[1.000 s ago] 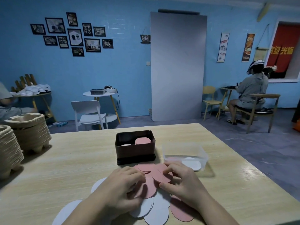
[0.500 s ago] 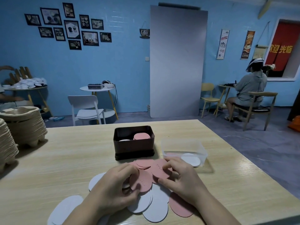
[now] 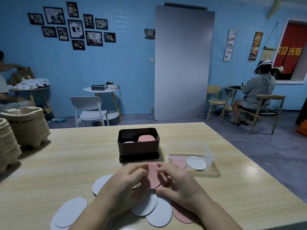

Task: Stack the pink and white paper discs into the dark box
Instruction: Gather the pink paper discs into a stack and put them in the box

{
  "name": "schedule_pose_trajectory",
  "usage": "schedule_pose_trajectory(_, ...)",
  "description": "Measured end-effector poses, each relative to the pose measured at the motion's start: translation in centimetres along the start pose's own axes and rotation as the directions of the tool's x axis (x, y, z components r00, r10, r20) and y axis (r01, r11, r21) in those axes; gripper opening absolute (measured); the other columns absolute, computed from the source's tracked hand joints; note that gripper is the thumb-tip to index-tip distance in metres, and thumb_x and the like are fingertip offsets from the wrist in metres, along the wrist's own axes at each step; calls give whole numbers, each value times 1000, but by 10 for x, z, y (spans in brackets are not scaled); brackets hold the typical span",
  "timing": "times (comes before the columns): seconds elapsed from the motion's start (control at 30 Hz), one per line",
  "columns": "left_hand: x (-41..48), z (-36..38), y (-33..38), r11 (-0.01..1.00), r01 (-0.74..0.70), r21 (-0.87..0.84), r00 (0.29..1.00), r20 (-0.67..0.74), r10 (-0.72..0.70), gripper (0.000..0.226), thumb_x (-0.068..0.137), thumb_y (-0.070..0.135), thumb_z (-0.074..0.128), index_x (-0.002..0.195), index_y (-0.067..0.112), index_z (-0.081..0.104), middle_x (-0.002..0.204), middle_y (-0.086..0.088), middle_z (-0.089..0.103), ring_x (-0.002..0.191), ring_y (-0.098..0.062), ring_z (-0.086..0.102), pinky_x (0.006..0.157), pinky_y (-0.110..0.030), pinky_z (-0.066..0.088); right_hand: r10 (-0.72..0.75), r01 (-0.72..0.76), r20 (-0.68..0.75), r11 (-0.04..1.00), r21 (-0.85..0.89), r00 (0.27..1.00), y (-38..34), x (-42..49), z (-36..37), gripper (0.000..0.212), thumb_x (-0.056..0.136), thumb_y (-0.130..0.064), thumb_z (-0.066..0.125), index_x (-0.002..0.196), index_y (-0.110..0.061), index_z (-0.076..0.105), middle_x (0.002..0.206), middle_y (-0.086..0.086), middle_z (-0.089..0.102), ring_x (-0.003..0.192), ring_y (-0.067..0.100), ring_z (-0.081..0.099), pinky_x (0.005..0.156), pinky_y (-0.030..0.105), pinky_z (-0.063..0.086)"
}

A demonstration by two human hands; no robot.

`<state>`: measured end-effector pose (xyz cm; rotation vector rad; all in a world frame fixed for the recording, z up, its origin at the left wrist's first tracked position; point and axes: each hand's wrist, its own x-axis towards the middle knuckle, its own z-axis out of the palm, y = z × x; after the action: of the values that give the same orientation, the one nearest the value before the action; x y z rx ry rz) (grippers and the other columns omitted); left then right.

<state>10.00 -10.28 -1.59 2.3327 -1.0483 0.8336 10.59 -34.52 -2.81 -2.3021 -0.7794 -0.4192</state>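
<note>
Both hands are close together over the light wooden table point(image 3: 66, 163), just in front of the dark box point(image 3: 138, 151). The left hand point(image 3: 123, 186) and the right hand point(image 3: 180, 180) hold between them a small stack of pink discs point(image 3: 154, 176); the fingers of each hand are closed on the edges of this stack, one hand on each side, and the top disc is tilted a little toward the camera. Under and around the hands more discs lie loose on the table: several white discs point(image 3: 159, 211) overlap near the wrists, two more white ones point(image 3: 69, 211) lie to the left, and one pink disc point(image 3: 181, 214) shows partly under the right forearm. Inside the dark box a pile of pink discs point(image 3: 146, 138) stands on the right side, and the edge of a white disc point(image 3: 128, 142) shows on the left side, lower. Just to the right of the box stands a clear plastic container point(image 3: 191, 146), with a pink disc and a white disc flat on its bottom. At the left edge of the table stand stacks of brown pulp trays point(image 3: 26, 125).
</note>
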Motion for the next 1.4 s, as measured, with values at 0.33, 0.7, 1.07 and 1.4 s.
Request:
schedule_pose_trajectory(0.33,-2,10,-7,997,-7,-80,999,35,10,20,93,32,71,105,18,64,132,9,62,99,-15,66,74,-29,55,-48,48,-18,998,26,999,-2,-1,0,42,78,-48,81,113,-31,65,142,-16,56,128,-6,51,99,20,48)
schedule_pose_trajectory(0.7,-3,8,-8,993,-4,-116,999,49,10,14,93,29,71,99,18,65,122,13,65,90,-12,63,68,-29,54,-87,88,-56,996,14,995,-6,-2,-1,35,79,-46,81,103,-25,67,143,-12,57,125,-4,55,97,20,47)
schedule_pose_trajectory(1.07,-5,5,-9,992,49,-116,996,75,-40,18,88,30,74,101,27,64,130,25,59,98,-7,64,70,-30,56,-54,59,-69,995,78,996,-8,-4,-2,30,81,-42,81,100,-24,68,135,-14,60,114,3,61,84,24,54)
schedule_pose_trajectory(1.4,-6,6,-9,987,85,-139,993,98,-72,13,89,37,66,99,29,62,110,21,62,89,-7,60,69,-31,55,-60,60,-31,998,-12,998,-3,-3,3,33,78,-48,81,99,-30,63,141,-8,60,132,-6,50,95,17,44)
